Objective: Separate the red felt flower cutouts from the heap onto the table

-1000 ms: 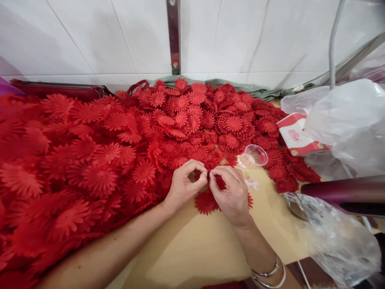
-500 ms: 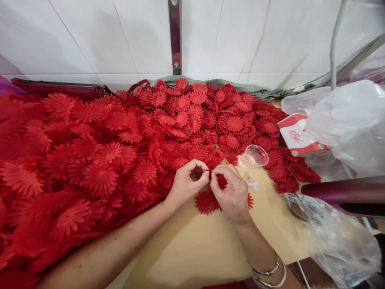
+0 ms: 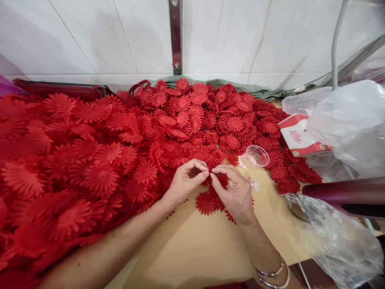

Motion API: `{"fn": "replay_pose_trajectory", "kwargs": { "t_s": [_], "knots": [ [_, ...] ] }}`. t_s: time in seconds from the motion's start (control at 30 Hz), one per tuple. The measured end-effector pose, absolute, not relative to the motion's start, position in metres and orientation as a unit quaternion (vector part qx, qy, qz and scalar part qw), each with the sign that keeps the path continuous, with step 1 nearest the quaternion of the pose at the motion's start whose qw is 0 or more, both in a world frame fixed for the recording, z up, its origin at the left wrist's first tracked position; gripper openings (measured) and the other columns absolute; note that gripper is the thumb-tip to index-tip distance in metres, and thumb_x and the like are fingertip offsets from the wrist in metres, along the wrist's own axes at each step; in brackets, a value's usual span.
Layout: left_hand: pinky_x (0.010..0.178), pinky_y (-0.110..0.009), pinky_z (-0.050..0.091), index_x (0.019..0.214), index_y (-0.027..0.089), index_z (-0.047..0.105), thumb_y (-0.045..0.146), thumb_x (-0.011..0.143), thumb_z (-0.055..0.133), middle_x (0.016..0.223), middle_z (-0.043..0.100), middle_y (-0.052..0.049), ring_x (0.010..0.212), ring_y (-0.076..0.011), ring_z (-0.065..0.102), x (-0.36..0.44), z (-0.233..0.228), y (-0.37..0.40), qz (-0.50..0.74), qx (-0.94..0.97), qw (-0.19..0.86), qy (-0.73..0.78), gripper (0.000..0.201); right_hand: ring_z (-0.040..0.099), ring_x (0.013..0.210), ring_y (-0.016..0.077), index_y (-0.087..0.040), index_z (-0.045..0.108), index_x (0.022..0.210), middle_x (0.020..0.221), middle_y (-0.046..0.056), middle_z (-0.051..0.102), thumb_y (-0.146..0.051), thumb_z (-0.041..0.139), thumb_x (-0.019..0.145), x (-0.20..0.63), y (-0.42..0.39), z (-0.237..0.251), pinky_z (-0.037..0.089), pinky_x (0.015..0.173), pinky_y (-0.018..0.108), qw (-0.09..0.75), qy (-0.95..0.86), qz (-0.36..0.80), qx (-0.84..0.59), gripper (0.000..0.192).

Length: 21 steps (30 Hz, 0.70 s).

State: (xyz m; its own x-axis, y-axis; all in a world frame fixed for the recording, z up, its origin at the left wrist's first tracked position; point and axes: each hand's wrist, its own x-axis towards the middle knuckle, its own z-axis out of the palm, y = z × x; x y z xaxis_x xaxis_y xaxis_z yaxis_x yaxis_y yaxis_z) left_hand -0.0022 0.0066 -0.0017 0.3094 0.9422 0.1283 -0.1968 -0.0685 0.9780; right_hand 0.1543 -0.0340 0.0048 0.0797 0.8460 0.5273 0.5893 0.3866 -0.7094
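Observation:
Fingertips of my left hand (image 3: 188,180) and my right hand (image 3: 236,192) meet over the near edge of a big heap of red fabric flowers (image 3: 132,160). Thumb and forefinger of each hand are pinched together. Something small and dark red shows between the tips, too small to name. Below my hands, a few loose flower pieces (image 3: 206,202) lie on the tan tabletop (image 3: 192,245), partly covered by my right hand. To the right of my right hand sits a small clear plastic cup (image 3: 255,156).
At the right are a red and white box (image 3: 300,136), a white plastic bag (image 3: 355,108), a dark purple object (image 3: 345,192) and a crumpled clear bag (image 3: 337,237). A red bag (image 3: 66,89) lies behind the heap, against the white tiled wall (image 3: 135,36).
My right hand has shifted slightly right and down, its thumb and forefinger straighter. The left fingers have flattened a little. More loose red petals show beneath my wrists.

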Motion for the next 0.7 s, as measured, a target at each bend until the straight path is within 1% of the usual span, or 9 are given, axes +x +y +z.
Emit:
{"fn": "replay_pose_trajectory", "kwargs": {
  "t_s": [0.2,0.33,0.4,0.5,0.63,0.7],
  "knots": [
    [0.084,-0.029,0.05,0.08,0.018,0.069,0.028,0.08,0.077,0.09,0.067,-0.003,0.087,-0.0144,0.062,-0.0011,-0.0026,0.0062,0.485,0.553,0.592,0.329,0.013,0.069,0.083,0.018,-0.022,0.066,0.089,0.087,0.003,0.073,-0.012,0.064,0.089,0.1547,-0.0334,0.005,0.056,0.081,0.036,0.491,-0.678,0.098,-0.537,0.011],
    [0.083,-0.03,0.051,0.08,0.018,0.067,0.032,0.08,0.076,0.09,0.067,-0.004,0.087,-0.0154,0.063,-0.0013,-0.0019,0.0056,0.483,0.548,0.592,0.34,0.017,0.07,0.088,0.0185,-0.023,0.067,0.094,0.092,0.003,0.073,-0.014,0.065,0.089,0.1559,-0.0336,0.0049,0.057,0.084,0.036,0.483,-0.688,0.112,-0.53,0.01],
    [0.081,-0.029,0.05,0.081,0.017,0.067,0.033,0.081,0.076,0.091,0.067,-0.004,0.086,-0.0153,0.062,-0.0012,-0.0018,0.0051,0.478,0.547,0.595,0.343,0.018,0.071,0.088,0.0186,-0.023,0.067,0.095,0.093,0.004,0.074,-0.015,0.066,0.089,0.1567,-0.0337,0.0045,0.057,0.084,0.036,0.481,-0.695,0.1,-0.525,0.01],
    [0.08,-0.028,0.049,0.081,0.017,0.066,0.03,0.081,0.075,0.09,0.066,-0.004,0.085,-0.015,0.061,-0.0008,-0.0021,0.0048,0.477,0.552,0.593,0.341,0.016,0.071,0.085,0.018,-0.022,0.067,0.093,0.09,0.003,0.074,-0.014,0.067,0.089,0.1575,-0.0334,0.004,0.056,0.083,0.035,0.48,-0.701,0.084,-0.521,0.009],
    [0.08,-0.027,0.048,0.079,0.017,0.065,0.025,0.081,0.073,0.087,0.064,-0.002,0.084,-0.014,0.06,-0.0006,-0.0029,0.0055,0.483,0.554,0.591,0.332,0.012,0.07,0.085,0.017,-0.022,0.068,0.092,0.09,0.003,0.074,-0.013,0.065,0.09,0.1583,-0.033,0.0044,0.056,0.083,0.034,0.472,-0.705,0.109,-0.517,0.009],
    [0.082,-0.027,0.048,0.08,0.016,0.066,0.022,0.081,0.072,0.088,0.064,-0.003,0.085,-0.0141,0.06,-0.0005,-0.0032,0.0057,0.483,0.556,0.589,0.334,0.009,0.07,0.085,0.0167,-0.021,0.067,0.093,0.09,0.003,0.074,-0.012,0.065,0.09,0.1588,-0.033,0.0048,0.055,0.083,0.034,0.468,-0.711,0.103,-0.515,0.009]
  ]
}}
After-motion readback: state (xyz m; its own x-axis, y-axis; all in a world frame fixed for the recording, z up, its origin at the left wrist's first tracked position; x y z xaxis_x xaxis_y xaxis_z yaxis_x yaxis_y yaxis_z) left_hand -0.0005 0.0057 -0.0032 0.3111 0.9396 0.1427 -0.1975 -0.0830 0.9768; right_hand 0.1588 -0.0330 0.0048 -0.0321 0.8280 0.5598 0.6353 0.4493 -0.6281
